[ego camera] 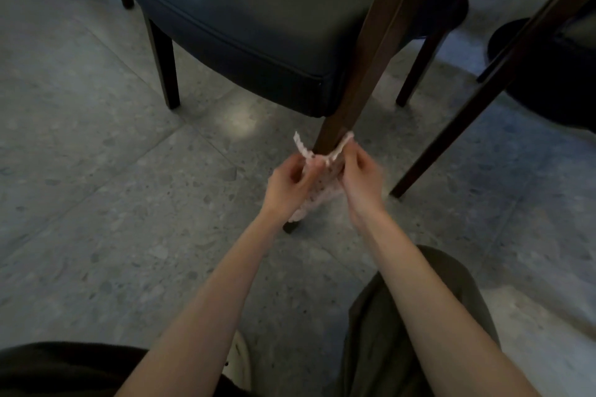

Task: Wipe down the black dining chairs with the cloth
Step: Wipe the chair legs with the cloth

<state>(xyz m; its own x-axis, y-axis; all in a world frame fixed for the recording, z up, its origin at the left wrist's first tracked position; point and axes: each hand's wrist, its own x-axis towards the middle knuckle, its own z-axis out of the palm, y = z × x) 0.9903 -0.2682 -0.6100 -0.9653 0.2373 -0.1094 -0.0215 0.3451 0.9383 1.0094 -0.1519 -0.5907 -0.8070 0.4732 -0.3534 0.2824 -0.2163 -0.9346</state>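
Observation:
A black padded dining chair (245, 10) stands in front of me on dark wooden legs. Its nearest leg (358, 74) slants down toward me. A pale pink dotted cloth (325, 190) is wrapped around the lower part of that leg. My left hand (290, 185) pinches the cloth's left end, and my right hand (359, 179) pinches its right end, one on each side of the leg. The cloth hangs down between my wrists and hides the leg there; only the leg's foot (290, 228) shows beneath it.
The floor is grey speckled tile (96, 171). A second chair's leg (483, 100) slants down at the right, with a dark round base (548, 74) behind it. My knees and a light shoe (240, 361) fill the bottom edge.

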